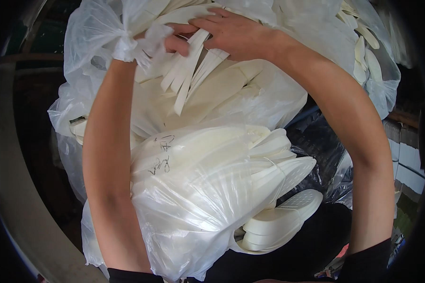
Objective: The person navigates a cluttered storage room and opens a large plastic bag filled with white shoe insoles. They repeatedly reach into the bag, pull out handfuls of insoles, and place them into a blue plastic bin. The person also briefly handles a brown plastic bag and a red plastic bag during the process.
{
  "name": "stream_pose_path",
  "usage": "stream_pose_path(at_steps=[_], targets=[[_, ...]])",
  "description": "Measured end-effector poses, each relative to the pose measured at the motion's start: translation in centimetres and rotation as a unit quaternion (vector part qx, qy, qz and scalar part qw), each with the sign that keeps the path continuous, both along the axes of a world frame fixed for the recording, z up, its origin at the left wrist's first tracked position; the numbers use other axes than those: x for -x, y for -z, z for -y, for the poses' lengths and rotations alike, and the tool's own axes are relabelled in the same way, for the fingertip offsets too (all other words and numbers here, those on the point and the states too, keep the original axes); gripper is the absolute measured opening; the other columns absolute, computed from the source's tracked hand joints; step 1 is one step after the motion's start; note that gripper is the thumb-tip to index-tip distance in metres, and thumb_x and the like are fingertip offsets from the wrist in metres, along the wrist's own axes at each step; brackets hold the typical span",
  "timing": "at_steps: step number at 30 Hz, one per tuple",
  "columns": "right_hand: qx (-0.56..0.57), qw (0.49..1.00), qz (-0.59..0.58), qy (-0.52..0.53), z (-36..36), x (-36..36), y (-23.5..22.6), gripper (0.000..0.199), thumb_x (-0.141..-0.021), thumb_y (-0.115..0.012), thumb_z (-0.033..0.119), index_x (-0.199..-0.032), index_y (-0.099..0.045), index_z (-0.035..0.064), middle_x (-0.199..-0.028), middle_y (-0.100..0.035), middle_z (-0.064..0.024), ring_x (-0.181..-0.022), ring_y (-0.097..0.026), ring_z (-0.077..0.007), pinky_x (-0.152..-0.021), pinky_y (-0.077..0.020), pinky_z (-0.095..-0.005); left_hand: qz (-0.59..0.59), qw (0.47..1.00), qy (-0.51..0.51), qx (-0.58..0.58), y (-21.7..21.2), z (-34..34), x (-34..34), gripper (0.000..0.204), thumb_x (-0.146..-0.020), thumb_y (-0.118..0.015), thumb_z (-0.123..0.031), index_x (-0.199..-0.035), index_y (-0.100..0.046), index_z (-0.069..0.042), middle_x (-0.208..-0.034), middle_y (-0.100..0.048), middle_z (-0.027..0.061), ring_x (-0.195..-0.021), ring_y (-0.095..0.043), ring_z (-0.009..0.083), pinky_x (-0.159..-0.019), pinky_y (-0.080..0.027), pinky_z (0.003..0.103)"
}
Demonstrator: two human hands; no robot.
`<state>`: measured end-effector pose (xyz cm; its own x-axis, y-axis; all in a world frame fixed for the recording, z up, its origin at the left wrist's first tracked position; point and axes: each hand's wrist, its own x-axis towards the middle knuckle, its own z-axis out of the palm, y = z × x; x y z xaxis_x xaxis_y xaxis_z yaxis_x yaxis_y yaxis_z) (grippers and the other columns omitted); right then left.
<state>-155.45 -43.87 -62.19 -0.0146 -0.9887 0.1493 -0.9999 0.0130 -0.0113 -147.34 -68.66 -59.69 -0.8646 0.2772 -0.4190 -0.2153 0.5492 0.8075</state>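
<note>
Right hand (231, 33) fingers curled round a fanned bundle of white insole strips (186, 70) atop the heap of clear bags (193, 198), left hand (127, 47) grip hidden by the knot; loose hold, strips could slide out.

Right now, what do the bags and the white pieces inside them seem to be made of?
The bags look like thin translucent plastic film: glossy, wrinkled, tied in a knot. The white shoe soles seem to be matte foam or rubber, with a moulded tread. The strips under the hands look like the same pale material, but this is uncertain.
</note>
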Motion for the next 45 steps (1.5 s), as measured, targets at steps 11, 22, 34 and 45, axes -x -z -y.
stream_pose_path(at_steps=[11,22,34,45], targets=[[-0.068,0.996,0.045,0.032,1.2,-0.9,-0.9,0.060,-0.064,-0.088,0.015,-0.120,-0.069,0.0106,-0.140,-0.049,-0.0123,-0.128,-0.048,-0.0300,-0.109,-0.0408,-0.0406,-0.181,0.962,-0.168,0.121,-7.2,7.4,3.3,0.056,-0.076,-0.077,-0.022,-0.128,-0.067,-0.004,-0.133,-0.064,0.0134,-0.124,-0.059,0.0256,-0.105,-0.047,0.039],[-0.038,0.994,0.080,0.068,1.1,-0.9,0.3,0.044,-0.064,-0.086,0.009,-0.107,-0.076,0.0102,-0.135,-0.052,-0.0094,-0.126,-0.048,-0.0282,-0.112,-0.0351,-0.0390,-0.161,0.920,-0.115,0.338,-0.2,8.6,5.8,0.062,-0.074,-0.081,-0.021,-0.131,-0.064,-0.002,-0.133,-0.064,0.0157,-0.124,-0.060,0.0297,-0.104,-0.048,0.040],[0.065,0.987,0.108,0.099,-0.5,-2.3,-0.2,0.019,-0.081,-0.071,0.005,-0.094,-0.076,0.0175,-0.117,-0.056,-0.0027,-0.120,-0.052,-0.0257,-0.102,-0.0481,-0.0389,-0.159,0.916,-0.139,0.342,-1.8,10.3,7.1,0.068,-0.073,-0.084,-0.021,-0.133,-0.060,-0.001,-0.132,-0.064,0.0181,-0.124,-0.060,0.0340,-0.103,-0.048,0.040],[0.068,0.993,0.048,0.083,-0.8,-2.7,-0.9,0.018,-0.082,-0.070,0.008,-0.094,-0.076,0.0191,-0.126,-0.057,-0.0042,-0.121,-0.052,-0.0243,-0.109,-0.0396,-0.0391,-0.181,0.904,-0.135,0.363,-5.2,11.5,6.4,0.067,-0.073,-0.084,-0.018,-0.133,-0.059,-0.001,-0.129,-0.064,0.0200,-0.122,-0.060,0.0367,-0.102,-0.048,0.042]])
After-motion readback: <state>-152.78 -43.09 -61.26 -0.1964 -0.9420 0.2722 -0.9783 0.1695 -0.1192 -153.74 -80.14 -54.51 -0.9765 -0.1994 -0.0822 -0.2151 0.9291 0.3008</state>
